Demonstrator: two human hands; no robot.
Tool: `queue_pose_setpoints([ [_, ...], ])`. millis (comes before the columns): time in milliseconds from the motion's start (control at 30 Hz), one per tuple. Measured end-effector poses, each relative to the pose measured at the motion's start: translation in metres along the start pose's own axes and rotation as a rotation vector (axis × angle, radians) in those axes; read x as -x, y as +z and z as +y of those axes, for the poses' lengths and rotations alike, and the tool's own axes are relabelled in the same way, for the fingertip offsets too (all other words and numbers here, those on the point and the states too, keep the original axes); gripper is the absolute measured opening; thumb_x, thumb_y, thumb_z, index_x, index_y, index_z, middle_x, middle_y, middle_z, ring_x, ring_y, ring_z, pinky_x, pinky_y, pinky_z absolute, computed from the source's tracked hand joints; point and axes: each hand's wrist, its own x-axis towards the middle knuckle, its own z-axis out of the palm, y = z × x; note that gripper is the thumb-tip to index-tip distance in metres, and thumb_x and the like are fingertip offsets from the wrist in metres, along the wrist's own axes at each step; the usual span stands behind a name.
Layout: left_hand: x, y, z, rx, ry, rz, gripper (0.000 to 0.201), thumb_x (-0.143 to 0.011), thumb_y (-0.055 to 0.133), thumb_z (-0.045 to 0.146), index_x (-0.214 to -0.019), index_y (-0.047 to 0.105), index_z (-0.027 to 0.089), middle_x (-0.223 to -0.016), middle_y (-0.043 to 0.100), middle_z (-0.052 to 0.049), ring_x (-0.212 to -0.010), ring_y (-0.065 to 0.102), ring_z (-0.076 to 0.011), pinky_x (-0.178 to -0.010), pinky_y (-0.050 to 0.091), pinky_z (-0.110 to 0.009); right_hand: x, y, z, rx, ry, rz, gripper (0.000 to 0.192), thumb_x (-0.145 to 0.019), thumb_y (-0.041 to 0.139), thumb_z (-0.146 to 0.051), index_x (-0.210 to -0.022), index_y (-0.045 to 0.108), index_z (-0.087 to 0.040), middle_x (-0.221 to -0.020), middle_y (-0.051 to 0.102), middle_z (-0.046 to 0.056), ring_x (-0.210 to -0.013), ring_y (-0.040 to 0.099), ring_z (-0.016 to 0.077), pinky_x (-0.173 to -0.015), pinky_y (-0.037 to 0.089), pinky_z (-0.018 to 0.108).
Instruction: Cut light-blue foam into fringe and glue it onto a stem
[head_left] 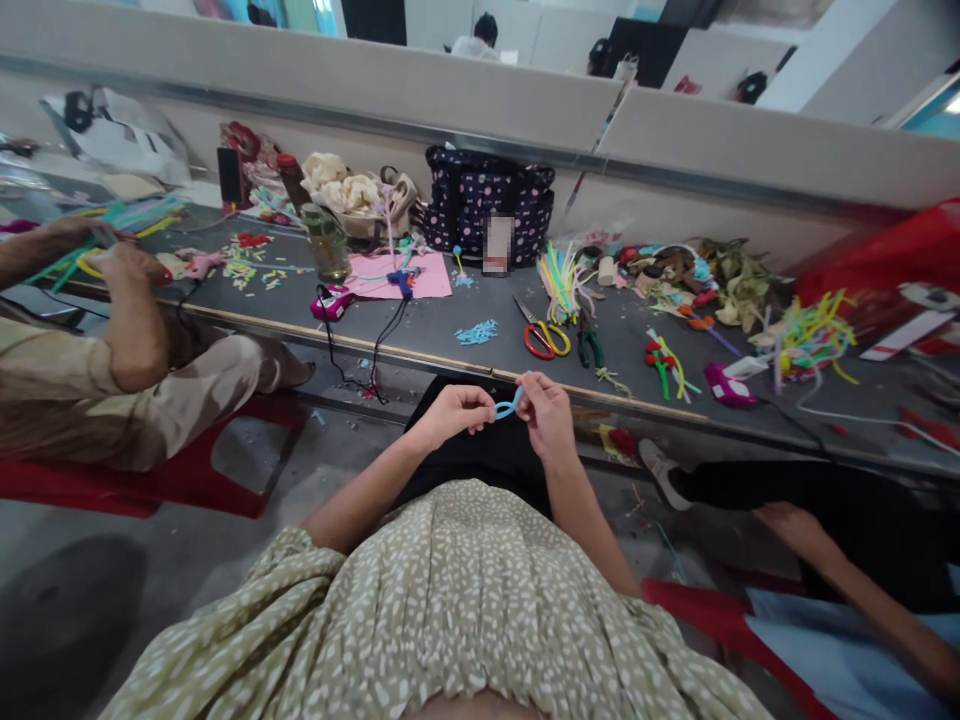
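Between my two hands, just above my lap at the table's front edge, a light blue pipe cleaner (507,408) is bent into a narrow loop. My left hand (459,415) pinches its left end between thumb and fingers. My right hand (546,408) is closed on the other end, with a short tip poking up past the fingers. On the table beyond lies a small pile of cut blue pieces (477,332). Scissors with red and yellow handles (546,340) rest right of the pile, beside green-handled pliers (589,345).
Behind stand a polka-dot bag (487,200), a bundle of pale pipe cleaners (562,285) and a green jar (326,245). A blue glue gun (403,283) lies on pink paper (435,275), its cord hanging over the edge. Co-workers sit on both sides on red stools (247,440).
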Motion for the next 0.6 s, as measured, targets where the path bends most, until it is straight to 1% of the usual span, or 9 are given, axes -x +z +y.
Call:
queue_pose_setpoints([
  [67,0.0,0.001,0.0,0.004,0.01,0.004,0.016,-0.072,0.07,0.027,-0.075,0.066,0.012,-0.063,0.061,-0.001,-0.052,0.052,-0.0067,-0.05,0.044,-0.018,0.004,0.001,0.003,0.033,0.059,-0.094,0.033,-0.075,0.071,-0.051,-0.075,0.063,-0.019,-0.055,0.042,-0.006,-0.046,0.031,0.0059,-0.042,0.021,0.021],
  [133,0.001,0.001,-0.001,-0.004,0.021,0.004,0.018,-0.073,0.07,0.029,-0.076,0.066,0.012,-0.063,0.061,0.0,-0.053,0.052,-0.0066,-0.051,0.045,-0.018,0.008,0.001,0.006,0.07,0.067,-0.111,0.035,-0.073,0.072,-0.052,-0.072,0.063,-0.018,-0.055,0.043,-0.006,-0.046,0.03,0.0056,-0.042,0.021,0.021],
  [267,0.001,0.0,-0.006,-0.039,0.001,-0.045,0.024,-0.073,0.071,0.031,-0.087,0.069,0.012,-0.065,0.059,0.001,-0.05,0.049,-0.0057,-0.047,0.042,-0.017,0.009,-0.003,0.008,0.091,0.016,-0.03,0.035,-0.074,0.072,-0.051,-0.067,0.063,-0.018,-0.051,0.041,-0.006,-0.045,0.029,0.0055,-0.043,0.019,0.022],
  [367,0.001,0.0,-0.007,-0.082,-0.018,-0.081,0.022,-0.072,0.071,0.032,-0.081,0.069,0.012,-0.06,0.057,0.001,-0.046,0.047,-0.0055,-0.044,0.039,-0.018,0.007,-0.007,0.008,0.077,-0.049,0.06,0.034,-0.075,0.071,-0.05,-0.065,0.064,-0.018,-0.049,0.038,-0.006,-0.045,0.028,0.006,-0.043,0.019,0.023],
  [467,0.002,0.001,-0.004,-0.087,-0.011,-0.074,0.022,-0.072,0.071,0.033,-0.074,0.067,0.012,-0.059,0.056,0.001,-0.046,0.047,-0.0061,-0.045,0.04,-0.019,0.004,-0.009,0.007,0.055,-0.128,0.154,0.035,-0.075,0.071,-0.051,-0.065,0.065,-0.018,-0.05,0.035,-0.007,-0.046,0.025,0.0062,-0.043,0.019,0.024],
  [600,0.005,0.002,0.002,-0.088,0.017,-0.072,0.024,-0.073,0.071,0.035,-0.074,0.065,0.012,-0.06,0.055,0.002,-0.047,0.048,-0.006,-0.047,0.043,-0.02,0.001,-0.008,0.004,0.009,-0.19,0.197,0.033,-0.076,0.072,-0.048,-0.064,0.064,-0.019,-0.051,0.034,-0.007,-0.046,0.024,0.0059,-0.044,0.017,0.024],
])
